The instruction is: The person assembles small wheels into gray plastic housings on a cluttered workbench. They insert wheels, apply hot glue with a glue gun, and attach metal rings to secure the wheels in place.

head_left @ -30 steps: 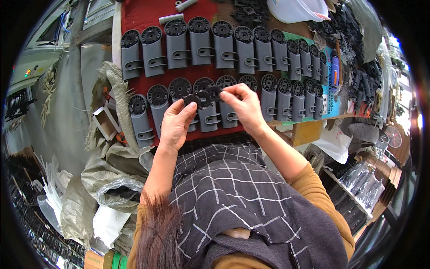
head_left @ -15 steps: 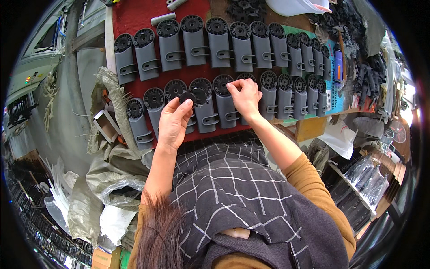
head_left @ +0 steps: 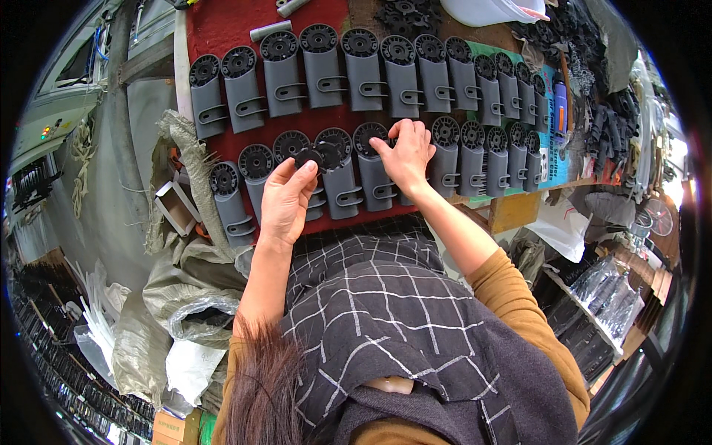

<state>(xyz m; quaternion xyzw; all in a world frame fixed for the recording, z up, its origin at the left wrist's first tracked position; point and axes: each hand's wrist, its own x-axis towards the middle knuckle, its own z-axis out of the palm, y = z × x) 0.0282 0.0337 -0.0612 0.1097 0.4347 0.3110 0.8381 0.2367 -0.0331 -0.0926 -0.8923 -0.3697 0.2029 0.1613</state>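
Two rows of grey plastic housings stand on the worktable, each with a round black ribbed top and a looped clip low on its side. My left hand (head_left: 286, 196) pinches a few black notched discs (head_left: 324, 156) between thumb and fingers, above the near row. My right hand (head_left: 406, 157) is over the same row. Its thumb touches or nearly touches the black top of one grey housing (head_left: 373, 169); its bent fingers cover the top of the neighbouring one. Whether a small piece is between those fingers cannot be seen.
Red cloth (head_left: 230, 152) covers the table's left part. Behind the rows lie a grey tube (head_left: 271, 30), a heap of black discs (head_left: 406, 16) and a white basin (head_left: 493, 10). Woven sacks (head_left: 159, 326) slump at the left; a purple-and-orange tool (head_left: 561, 107) lies right.
My right hand has shifted slightly up, its fingers moving onto the neighbouring housing's top while the thumb stays by the first. My left hand keeps the discs almost in place.
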